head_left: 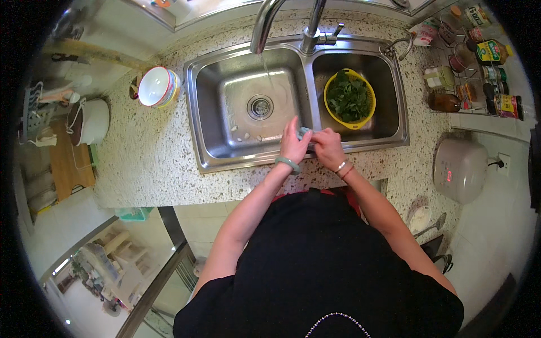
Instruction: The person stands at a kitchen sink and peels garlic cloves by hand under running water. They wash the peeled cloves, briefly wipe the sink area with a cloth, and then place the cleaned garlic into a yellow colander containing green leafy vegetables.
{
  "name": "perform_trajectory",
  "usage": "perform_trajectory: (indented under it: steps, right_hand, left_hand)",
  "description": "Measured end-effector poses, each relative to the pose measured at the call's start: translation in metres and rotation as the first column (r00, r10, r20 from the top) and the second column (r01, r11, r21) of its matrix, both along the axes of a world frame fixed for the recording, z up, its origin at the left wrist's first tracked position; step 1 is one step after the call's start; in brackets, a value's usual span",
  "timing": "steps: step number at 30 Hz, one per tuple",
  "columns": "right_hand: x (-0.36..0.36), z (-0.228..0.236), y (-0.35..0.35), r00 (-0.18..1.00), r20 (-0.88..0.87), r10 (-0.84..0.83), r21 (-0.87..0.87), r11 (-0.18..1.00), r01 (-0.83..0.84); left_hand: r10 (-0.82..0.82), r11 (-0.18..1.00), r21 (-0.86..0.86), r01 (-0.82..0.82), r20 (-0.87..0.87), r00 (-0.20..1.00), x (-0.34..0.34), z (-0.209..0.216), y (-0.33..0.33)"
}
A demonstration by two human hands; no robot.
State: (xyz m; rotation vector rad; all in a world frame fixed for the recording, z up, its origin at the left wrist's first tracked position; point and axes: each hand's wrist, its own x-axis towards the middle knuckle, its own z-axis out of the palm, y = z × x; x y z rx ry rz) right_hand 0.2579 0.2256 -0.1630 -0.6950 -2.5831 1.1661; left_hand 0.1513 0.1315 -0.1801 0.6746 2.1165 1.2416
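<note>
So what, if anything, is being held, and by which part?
A small greyish thing, held between left hand and right hand; which part they grip is hidden.

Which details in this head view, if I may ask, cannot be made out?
Small grey-blue thing at the bare left hand and bare right hand: head view; fingers cover most of it.
Curved chrome faucet spout: head view; the upper edge cuts off its top.
Inside bottom of the round yellow basket: head view; green leaves hide it.
Pale bits in the steel sink: head view; too small to identify.
</note>
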Motion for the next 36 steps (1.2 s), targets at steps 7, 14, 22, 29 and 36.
perform_trajectory:
  steps: [7, 14, 22, 29, 36]
  right_hand:
    - [0.047, 0.012, -0.017, 0.995, 0.086, -0.056, 0.283, 0.959, 0.03]
    - [0.0, 0.045, -0.024, 0.965, 0.126, -0.232, 0.079, 0.972, 0.223]
    - [-0.134, 0.012, 0.013, 0.829, 0.035, -0.558, -0.989, 0.099, 0.109]
    - [-0.218, -0.027, 0.052, 0.869, 0.097, -0.486, -0.995, -0.032, 0.093]
    - [-0.226, -0.084, 0.013, 0.966, 0.19, -0.175, -0.96, 0.172, 0.22]
  left_hand:
    - [-0.607, 0.793, -0.316, 0.521, -0.333, 0.722, 0.026, 0.02, -0.023]
    - [-0.299, 0.954, 0.023, 0.3, 0.192, 0.935, -0.022, 0.008, -0.048]
    - [-0.143, 0.959, -0.209, 0.191, 0.225, 0.964, -0.114, -0.059, -0.085]
    - [0.377, 0.864, -0.448, -0.232, 0.268, 0.887, -0.187, -0.143, -0.106]
    - [0.074, 0.706, -0.703, -0.083, -0.043, 0.996, -0.195, -0.179, -0.103]
